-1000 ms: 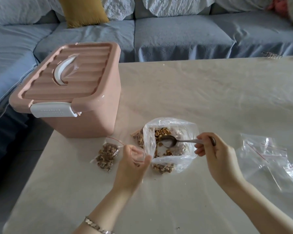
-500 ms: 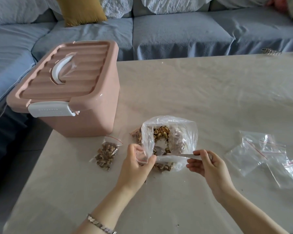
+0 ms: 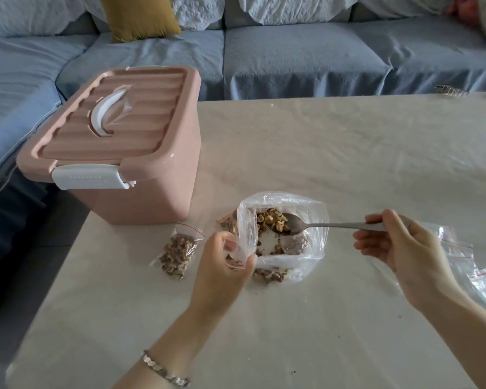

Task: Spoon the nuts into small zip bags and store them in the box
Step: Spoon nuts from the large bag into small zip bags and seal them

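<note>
Walnut pieces (image 3: 272, 220) lie in a large clear bag (image 3: 316, 248) that sits open on the cloth-covered worktop (image 3: 334, 153), its rim rolled down so the mouth faces up. More pieces show through the bag's near wall and its far left wall.

A metal spoon (image 3: 334, 226) reaches into the large clear bag from its right side, and its bowl, loaded with nuts, rests on the heap at the far side of the bag. The right hand (image 3: 399, 248), to the right of the bag, grips the end of the spoon handle between thumb and curled fingers.

The left hand (image 3: 222, 273), at the bag's near left edge, pinches a small zip bag (image 3: 237, 261) with a red stripe between thumb and fingers. That small bag touches the large bag's left wall. A bracelet (image 3: 163, 370) circles the left wrist.

Just left of the large clear bag a filled zip bag (image 3: 178, 249) of nuts lies flat on the worktop. Farther left and behind stands the pink storage box (image 3: 141, 197), its ribbed lid (image 3: 141, 108) on and its white latch (image 3: 87, 177) down. Right of the large bag, past the right hand, a loose pile of empty zip bags (image 3: 466, 265) lies on the worktop. Beyond the bag, past the far edge of the worktop, runs a blue sofa (image 3: 292, 57) with a yellow cushion (image 3: 138, 15).
</note>
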A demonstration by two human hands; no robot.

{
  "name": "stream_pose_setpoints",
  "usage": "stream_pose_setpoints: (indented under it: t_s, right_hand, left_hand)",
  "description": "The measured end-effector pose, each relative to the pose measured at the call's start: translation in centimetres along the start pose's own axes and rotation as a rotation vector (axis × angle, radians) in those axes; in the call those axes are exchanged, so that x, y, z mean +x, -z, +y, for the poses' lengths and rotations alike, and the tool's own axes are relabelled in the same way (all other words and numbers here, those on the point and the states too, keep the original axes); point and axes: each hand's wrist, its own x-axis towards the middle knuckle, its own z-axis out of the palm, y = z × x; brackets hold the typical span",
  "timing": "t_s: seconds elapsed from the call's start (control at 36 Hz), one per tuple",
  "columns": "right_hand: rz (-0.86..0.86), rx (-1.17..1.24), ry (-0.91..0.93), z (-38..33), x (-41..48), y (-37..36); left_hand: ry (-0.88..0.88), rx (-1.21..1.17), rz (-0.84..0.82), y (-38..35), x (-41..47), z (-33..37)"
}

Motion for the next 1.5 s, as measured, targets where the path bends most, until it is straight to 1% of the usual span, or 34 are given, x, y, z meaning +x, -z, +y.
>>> stream_pose_setpoints:
  t_s: [0.14, 0.25, 0.31, 0.39, 0.44, 0.53, 0.64, 0.69, 0.72, 0.81, 0.86, 0.92, 0.97, 1.06, 1.19, 1.25, 1.33, 1.44, 1.5]
  right_hand:
    - [-0.107, -0.144, 0.092, -2.5, -0.4, -1.8]
    - [-0.210, -0.353, 0.207, -3.1, -0.9, -3.6]
    - [-0.262, -0.494, 0.329, -3.2, -1.5, -4.4]
    - [-0.358, -0.747, 0.576, -3.1, -2.9, -5.4]
    - [-0.397, -0.865, 0.736, -3.3, -3.7, -5.8]
    - [-0.457, -0.930, 0.921, -3.3, -4.4, -5.9]
    - [-0.501, -0.927, 1.011, -2.8, -4.3, -5.3]
    - [-0.482, -0.868, 1.008, -2.7, -4.0, -4.8]
    - [-0.455, -0.816, 0.970, -2.6, -3.8, -4.5]
    - [-0.303, -0.646, 0.843, -2.6, -2.7, -3.2]
    - [-0.212, -0.607, 0.781, -2.3, -1.7, -2.2]
    - [-0.167, -0.621, 0.718, -1.6, -0.8, -1.5]
    - [-0.171, -0.651, 0.659, -0.7, 0.0, -1.0]
    - [-0.249, -0.779, 0.628, 0.5, 0.5, -0.8]
    - [-0.343, -0.987, 0.736, 1.7, -0.2, -1.6]
    - [-0.326, -1.007, 0.766, 1.8, -0.6, -1.5]
    - [-0.294, -0.953, 0.703, 1.9, -0.9, -1.1]
    - [-0.253, -1.007, 0.715, 2.3, -1.4, -1.2]
    - [-0.220, -0.994, 0.680, 2.7, -1.6, -1.1]
  left_hand:
    - [-0.007, -0.057, -0.017, -0.9, -0.4, -0.2]
    - [0.030, -0.089, -0.035, -1.3, -0.4, -0.3]
    - [0.024, -0.090, -0.029, -1.4, -0.4, -0.3]
    - [-0.005, -0.095, -0.024, -1.4, -0.3, 0.1]
    - [-0.025, -0.105, -0.017, -1.4, -0.3, 0.2]
    - [-0.036, -0.090, 0.004, -1.5, -0.2, 0.0]
    - [-0.025, -0.110, -0.003, -1.6, -0.2, 0.1]
    - [-0.033, -0.097, -0.009, -1.6, -0.3, 0.1]
    - [-0.042, -0.078, -0.006, -1.5, -0.3, 0.1]
    - [-0.032, -0.059, 0.004, -1.2, -0.4, 0.0]
    - [-0.015, -0.057, 0.017, -1.0, -0.4, 0.0]
    - [-0.012, -0.038, 0.021, -0.7, -0.4, 0.0]
    - [0.001, -0.007, -0.003, -0.5, -0.4, 0.0]
    - [0.051, 0.050, -0.070, -0.3, -0.5, 0.2]
    - [0.113, 0.134, -0.131, -0.2, -0.5, 0.9]
    - [0.135, 0.160, -0.158, -0.2, -0.4, 1.0]
    - [0.163, 0.187, -0.178, -0.3, -0.2, 1.1]
    - [0.183, 0.179, -0.194, -0.5, -0.3, 1.4]
    - [0.202, 0.131, -0.201, -0.6, -0.4, 1.7]
